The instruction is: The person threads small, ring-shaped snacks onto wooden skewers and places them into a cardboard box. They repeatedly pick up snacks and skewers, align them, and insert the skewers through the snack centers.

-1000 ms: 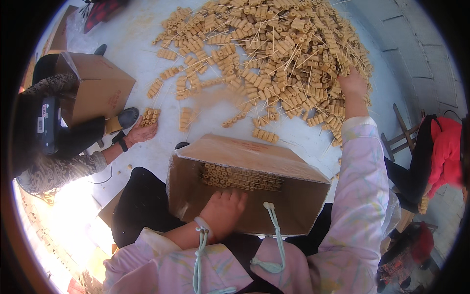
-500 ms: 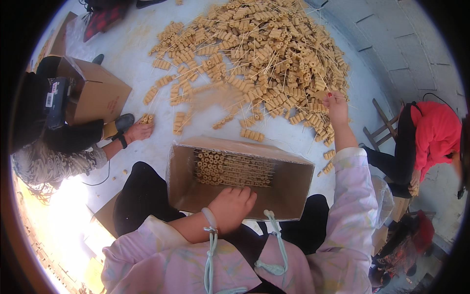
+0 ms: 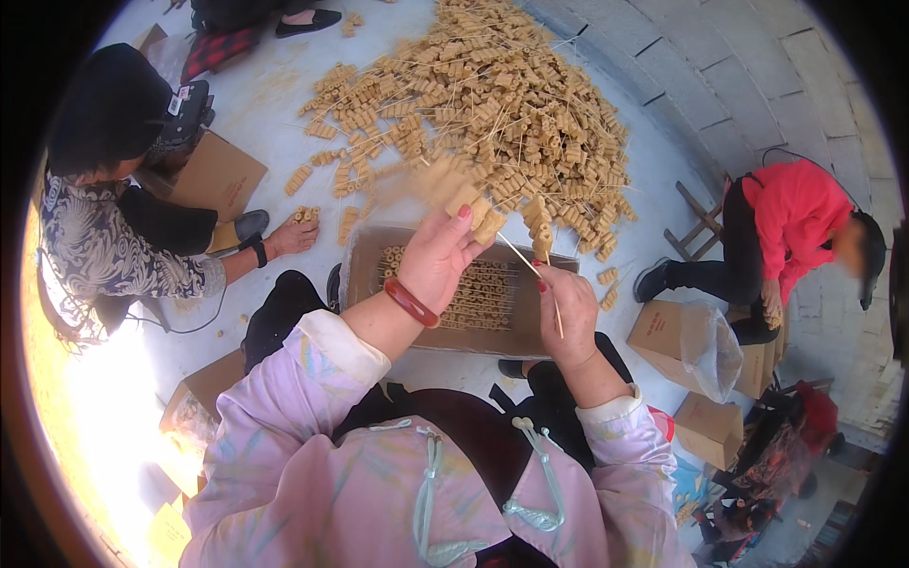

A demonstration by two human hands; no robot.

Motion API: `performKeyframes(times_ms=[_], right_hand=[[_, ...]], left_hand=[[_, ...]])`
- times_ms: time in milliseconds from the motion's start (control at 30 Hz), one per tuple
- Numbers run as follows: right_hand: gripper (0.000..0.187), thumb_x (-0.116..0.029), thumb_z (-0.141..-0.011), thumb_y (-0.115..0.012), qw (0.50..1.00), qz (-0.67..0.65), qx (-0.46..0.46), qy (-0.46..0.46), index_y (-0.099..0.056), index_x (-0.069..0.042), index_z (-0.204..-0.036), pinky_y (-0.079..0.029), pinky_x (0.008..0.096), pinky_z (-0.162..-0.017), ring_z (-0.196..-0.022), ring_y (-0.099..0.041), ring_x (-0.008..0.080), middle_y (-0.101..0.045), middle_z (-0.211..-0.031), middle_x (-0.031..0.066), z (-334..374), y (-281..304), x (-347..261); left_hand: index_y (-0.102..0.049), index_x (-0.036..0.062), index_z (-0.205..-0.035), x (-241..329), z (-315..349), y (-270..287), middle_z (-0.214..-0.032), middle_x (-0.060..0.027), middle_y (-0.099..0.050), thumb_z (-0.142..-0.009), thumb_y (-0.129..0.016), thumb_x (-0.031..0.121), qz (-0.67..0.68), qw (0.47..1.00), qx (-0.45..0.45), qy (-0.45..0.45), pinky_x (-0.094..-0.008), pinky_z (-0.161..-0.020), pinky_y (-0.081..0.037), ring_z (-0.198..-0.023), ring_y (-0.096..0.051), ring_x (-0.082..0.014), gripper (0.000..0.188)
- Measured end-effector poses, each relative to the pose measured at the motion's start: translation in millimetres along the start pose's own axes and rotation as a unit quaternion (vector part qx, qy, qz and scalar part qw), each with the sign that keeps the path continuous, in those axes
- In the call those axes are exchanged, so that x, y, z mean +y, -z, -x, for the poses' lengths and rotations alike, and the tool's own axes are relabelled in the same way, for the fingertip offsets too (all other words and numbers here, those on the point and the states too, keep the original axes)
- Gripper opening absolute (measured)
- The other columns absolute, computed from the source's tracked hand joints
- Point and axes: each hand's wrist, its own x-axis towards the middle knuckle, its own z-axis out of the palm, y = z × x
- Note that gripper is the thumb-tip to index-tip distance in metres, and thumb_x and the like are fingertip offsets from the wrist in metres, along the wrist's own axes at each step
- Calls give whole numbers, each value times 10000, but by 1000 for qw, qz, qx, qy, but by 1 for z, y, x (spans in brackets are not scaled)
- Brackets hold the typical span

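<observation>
My left hand point(image 3: 437, 267), with a reddish bangle at the wrist, is closed round a skewer of tan ridged pieces point(image 3: 489, 225). That skewer's pale stick slants down toward my right hand point(image 3: 568, 310). Pinched in the right fingers is the stick of another tan skewer point(image 3: 538, 227), its pieces pointing up and away. Both hands are raised over an open cardboard box point(image 3: 461, 340) between my legs. Inside it, rows of tan skewers point(image 3: 481, 295) lie side by side, partly hidden by my hands.
A large heap of tan skewers point(image 3: 530, 104) covers the floor ahead. At left, a person's hand point(image 3: 295, 237) holds tan pieces near a cardboard box point(image 3: 216, 178). A person in red point(image 3: 793, 213) bends over at right, near a box with a plastic bag point(image 3: 708, 355).
My right hand has come back from the heap with a skewer. My left hand has lifted from the box and now grips one too. The view has shifted, and the person at left shows more.
</observation>
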Motion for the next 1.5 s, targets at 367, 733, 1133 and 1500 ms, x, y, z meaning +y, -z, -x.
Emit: performKeyframes(times_ms=[367, 733, 1133, 1500], right_hand=[[336, -275, -990, -482, 991, -67, 59, 103, -627, -17, -1149, -462, 445, -883, -1003, -623, 352, -652, -1168, 177, 22, 5, -30], [639, -226, -730, -790, 984, -27, -115, 137, -567, -40, -1300, -408, 505, -1004, -1213, -517, 365, -549, -1347, 174, 5, -19, -37], [886, -101, -728, -804, 922, -313, -68, -219, -348, -24, -1485, -394, 431, -1089, -1330, -451, 357, -427, -1459, 228, 4, -21, -17], [888, -55, -750, -753, 968, -213, -78, -109, -292, -8, -1507, -376, 434, -1105, -1337, -442, 390, -377, -1510, 231, -1, -30, -8]], left_hand=[[-447, 34, -1359, -2, 6, 2, -1264, -160, -596, -1032, -471, 212, -59, 993, 15, 105, -421, -997, -500, -1180, -599, -301, 372], [-457, 63, -1317, -4, -2, 10, -1199, -128, -600, -989, -564, 288, -66, 989, -15, 129, -398, -930, -518, -1084, -613, -245, 412], [-391, 51, -1361, -22, 1, 9, -1222, -107, -571, -966, -584, 143, -125, 984, -42, 123, -371, -985, -478, -1137, -579, -213, 448], [-299, 76, -1476, -35, 12, 0, -1386, -71, -483, -999, -554, 167, -157, 973, -35, 168, -346, -1019, -442, -1252, -513, -183, 549]])
